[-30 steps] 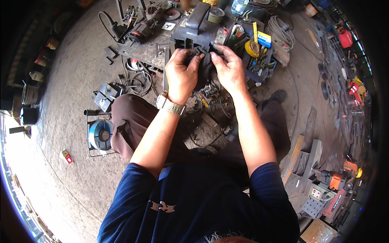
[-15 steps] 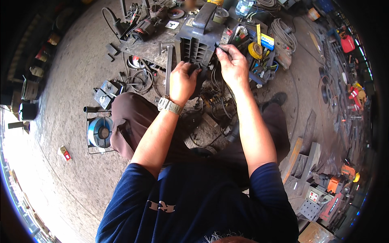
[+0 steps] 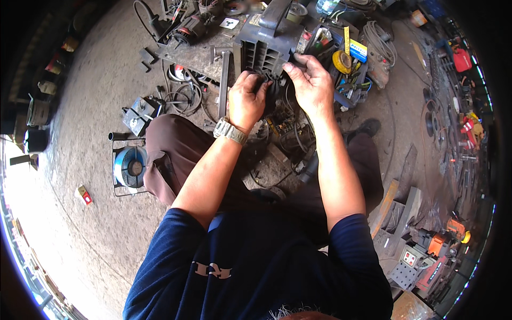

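Observation:
A black, dusty machine housing [image 3: 266, 33] with a top handle [image 3: 274, 16] and slatted vents [image 3: 262, 54] stands before me at the bench's edge. My left hand [image 3: 246, 101], wearing a wristwatch [image 3: 230, 130], is closed at the housing's lower front. Its fingers curl around a dark part there, whose kind I cannot make out. At the housing's right edge, my right hand [image 3: 312, 88] pinches the rim between thumb and bent fingers. Just left of the housing, a flat metal bar [image 3: 224, 85] hangs down past the bench top [image 3: 192, 60].
On the bench lies an angle grinder [image 3: 189, 31]. To the right stands a tool tray [image 3: 344, 98] with a yellow tape measure [image 3: 342, 62] and a blue box [image 3: 358, 51]. Cables [image 3: 184, 98] coil below the bench. A blue wire spool [image 3: 129, 166] sits by my left knee.
The housing and bench show slightly lower and further right in the view. My left hand has shifted a little right along the housing's lower front; my right hand keeps its pinch.

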`<state>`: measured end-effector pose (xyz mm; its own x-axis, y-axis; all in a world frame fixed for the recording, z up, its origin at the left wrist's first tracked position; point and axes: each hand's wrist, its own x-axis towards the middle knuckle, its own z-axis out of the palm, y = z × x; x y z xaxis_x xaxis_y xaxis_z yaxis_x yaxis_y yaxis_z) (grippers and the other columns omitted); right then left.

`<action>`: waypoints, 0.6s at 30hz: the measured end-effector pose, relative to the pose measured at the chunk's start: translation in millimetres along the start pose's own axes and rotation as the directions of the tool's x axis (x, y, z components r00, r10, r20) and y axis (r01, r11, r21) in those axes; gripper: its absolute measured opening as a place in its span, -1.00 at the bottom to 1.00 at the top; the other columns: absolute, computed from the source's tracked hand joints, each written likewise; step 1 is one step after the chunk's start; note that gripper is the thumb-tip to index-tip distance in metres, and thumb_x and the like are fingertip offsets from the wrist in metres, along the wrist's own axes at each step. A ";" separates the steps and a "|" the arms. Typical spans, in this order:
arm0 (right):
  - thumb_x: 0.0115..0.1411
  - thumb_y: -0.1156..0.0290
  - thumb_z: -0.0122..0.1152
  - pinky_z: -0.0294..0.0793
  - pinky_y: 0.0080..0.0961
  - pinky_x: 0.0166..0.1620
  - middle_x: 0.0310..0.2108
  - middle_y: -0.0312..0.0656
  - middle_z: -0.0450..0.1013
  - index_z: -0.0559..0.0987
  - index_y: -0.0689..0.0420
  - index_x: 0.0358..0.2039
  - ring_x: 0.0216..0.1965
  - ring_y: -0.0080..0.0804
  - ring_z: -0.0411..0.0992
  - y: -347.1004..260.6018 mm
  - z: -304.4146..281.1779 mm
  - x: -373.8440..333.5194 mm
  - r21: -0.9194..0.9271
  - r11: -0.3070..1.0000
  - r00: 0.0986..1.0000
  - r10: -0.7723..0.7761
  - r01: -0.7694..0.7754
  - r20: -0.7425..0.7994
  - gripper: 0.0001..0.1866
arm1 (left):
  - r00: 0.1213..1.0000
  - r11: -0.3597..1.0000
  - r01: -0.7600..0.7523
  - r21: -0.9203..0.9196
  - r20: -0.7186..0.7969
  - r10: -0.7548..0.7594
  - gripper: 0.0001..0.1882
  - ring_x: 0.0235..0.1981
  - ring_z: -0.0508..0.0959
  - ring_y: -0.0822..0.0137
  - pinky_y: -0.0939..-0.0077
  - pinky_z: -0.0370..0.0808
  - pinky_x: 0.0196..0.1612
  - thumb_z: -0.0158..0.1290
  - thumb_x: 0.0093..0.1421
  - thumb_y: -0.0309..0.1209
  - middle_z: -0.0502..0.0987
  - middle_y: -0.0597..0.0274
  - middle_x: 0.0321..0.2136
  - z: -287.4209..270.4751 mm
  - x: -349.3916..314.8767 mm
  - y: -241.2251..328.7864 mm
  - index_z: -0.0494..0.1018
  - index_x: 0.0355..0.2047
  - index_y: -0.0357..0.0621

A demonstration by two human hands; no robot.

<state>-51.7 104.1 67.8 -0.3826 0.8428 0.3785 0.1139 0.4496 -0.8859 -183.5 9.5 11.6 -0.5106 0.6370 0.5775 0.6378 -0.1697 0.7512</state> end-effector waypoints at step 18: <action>0.25 0.29 0.45 0.61 -0.49 -0.24 -0.38 -0.02 0.68 0.64 0.33 -0.04 -0.36 -0.43 0.66 -3.0 3.2 -0.3 -0.023 1.000 1.000 -0.018 0.017 -0.025 -0.60 | 0.978 0.988 -0.006 0.156 0.205 -0.027 -0.83 -0.32 0.60 -0.15 0.03 0.54 -0.27 0.27 0.19 -0.31 0.54 0.01 -0.37 17.1 -31.0 -65.4 0.59 -0.38 -0.14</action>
<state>-54.8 101.5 69.5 -0.3614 0.8418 0.4010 0.1287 0.4710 -0.8727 -199.5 13.8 -60.9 -0.3981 0.7822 0.4792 0.7232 -0.0538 0.6886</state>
